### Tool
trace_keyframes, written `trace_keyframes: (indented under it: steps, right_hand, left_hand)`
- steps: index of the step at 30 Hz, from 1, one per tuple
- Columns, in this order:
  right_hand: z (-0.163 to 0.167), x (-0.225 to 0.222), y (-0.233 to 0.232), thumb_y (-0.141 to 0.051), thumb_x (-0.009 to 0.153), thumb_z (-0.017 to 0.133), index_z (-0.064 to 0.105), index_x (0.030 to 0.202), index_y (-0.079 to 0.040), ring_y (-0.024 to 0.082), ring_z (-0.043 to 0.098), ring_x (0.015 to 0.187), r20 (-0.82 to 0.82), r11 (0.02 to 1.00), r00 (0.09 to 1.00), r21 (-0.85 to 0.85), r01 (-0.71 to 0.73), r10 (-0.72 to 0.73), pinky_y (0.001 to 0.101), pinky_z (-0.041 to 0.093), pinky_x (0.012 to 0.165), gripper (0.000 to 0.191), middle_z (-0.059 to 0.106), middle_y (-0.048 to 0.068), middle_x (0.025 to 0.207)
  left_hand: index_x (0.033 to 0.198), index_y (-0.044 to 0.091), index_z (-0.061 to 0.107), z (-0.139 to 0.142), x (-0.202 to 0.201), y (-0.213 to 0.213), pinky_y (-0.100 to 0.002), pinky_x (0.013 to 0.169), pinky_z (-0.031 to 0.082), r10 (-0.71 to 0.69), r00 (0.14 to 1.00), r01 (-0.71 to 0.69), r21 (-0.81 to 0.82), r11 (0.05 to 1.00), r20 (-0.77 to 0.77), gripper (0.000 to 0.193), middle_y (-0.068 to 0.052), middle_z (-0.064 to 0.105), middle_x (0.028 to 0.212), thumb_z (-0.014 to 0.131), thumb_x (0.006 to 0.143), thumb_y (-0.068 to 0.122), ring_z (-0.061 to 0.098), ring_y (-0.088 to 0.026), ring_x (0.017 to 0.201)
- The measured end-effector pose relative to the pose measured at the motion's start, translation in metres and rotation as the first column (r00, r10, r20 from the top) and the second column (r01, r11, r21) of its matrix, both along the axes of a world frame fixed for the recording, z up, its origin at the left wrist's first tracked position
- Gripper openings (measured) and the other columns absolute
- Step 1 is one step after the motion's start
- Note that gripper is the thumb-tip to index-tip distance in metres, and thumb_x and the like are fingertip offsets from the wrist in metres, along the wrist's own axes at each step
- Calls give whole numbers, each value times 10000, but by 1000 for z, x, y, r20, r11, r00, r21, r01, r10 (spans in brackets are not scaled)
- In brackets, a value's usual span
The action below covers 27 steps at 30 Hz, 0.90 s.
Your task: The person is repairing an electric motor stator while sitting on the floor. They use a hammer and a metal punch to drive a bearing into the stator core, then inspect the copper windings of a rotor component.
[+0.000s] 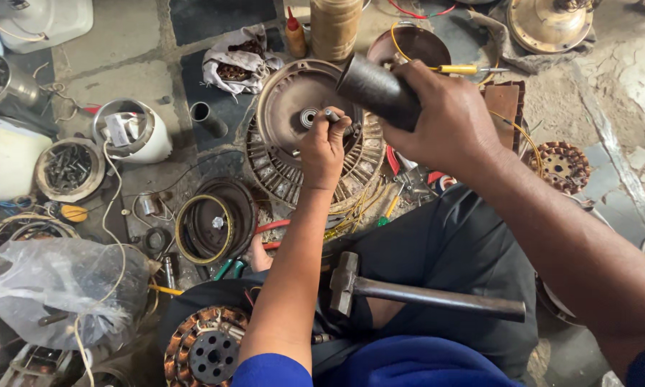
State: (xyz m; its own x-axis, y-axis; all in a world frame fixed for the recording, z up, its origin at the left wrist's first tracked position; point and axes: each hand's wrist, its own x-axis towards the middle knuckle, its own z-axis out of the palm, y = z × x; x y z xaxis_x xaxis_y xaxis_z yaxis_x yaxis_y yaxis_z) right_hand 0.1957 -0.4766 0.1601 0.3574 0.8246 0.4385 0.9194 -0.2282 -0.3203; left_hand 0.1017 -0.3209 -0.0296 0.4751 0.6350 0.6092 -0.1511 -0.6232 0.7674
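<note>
My left hand [324, 147] grips a short metal rod [332, 115], held upright beside the bearing [309, 117] at the centre of a round brown motor cover [286, 107]. That cover rests on a ribbed fan motor body [276, 175]. Raised over the cover, my right hand [444, 118] is closed on a dark metal pipe piece [376, 89]. On my lap lies a hammer [408, 292] with a steel handle.
A copper-wound stator [206, 347] sits by my knee, another [562, 166] at the right. Around them lie a dark ring cover [211, 226], a plastic bag [57, 287], a tin of screws [68, 168], a yellow-handled screwdriver [460, 69], a thread spool [334, 27] and a brass housing [548, 23].
</note>
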Motion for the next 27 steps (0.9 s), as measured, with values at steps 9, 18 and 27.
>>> trace_keyframes:
  steps: [9, 18, 27]
  right_hand:
    - [0, -19, 10, -257, 804, 847, 583, 1217, -45, 400, 718, 864, -44, 1000, 999, -9, -24, 24, 482, 562, 745, 534, 716, 196, 943]
    - [-3, 10, 2, -319, 813, 834, 578, 1200, -42, 411, 701, 784, 21, 984, 995, -153, 96, -94, 505, 547, 714, 540, 676, 203, 791]
    - [0, -17, 18, -301, 756, 830, 572, 1204, -55, 412, 706, 847, -44, 971, 997, -232, 56, -68, 504, 556, 716, 573, 705, 190, 962]
  left_hand:
    - [1090, 77, 643, -10, -2, 2, -342, 678, 568, -17, 999, 17, -10, 1000, -44, 126, -103, 704, 871, 688, 1031, 179, 735, -254, 771]
    - [1064, 87, 654, -1, 1, 1, -352, 659, 564, -14, 1000, 12, -110, 994, -21, 146, -90, 709, 835, 716, 1010, 208, 741, -231, 731]
    - [1154, 76, 648, -4, -1, 2, -380, 681, 556, -8, 998, 8, 1, 1000, -66, 225, -111, 720, 891, 658, 1046, 273, 739, -288, 791]
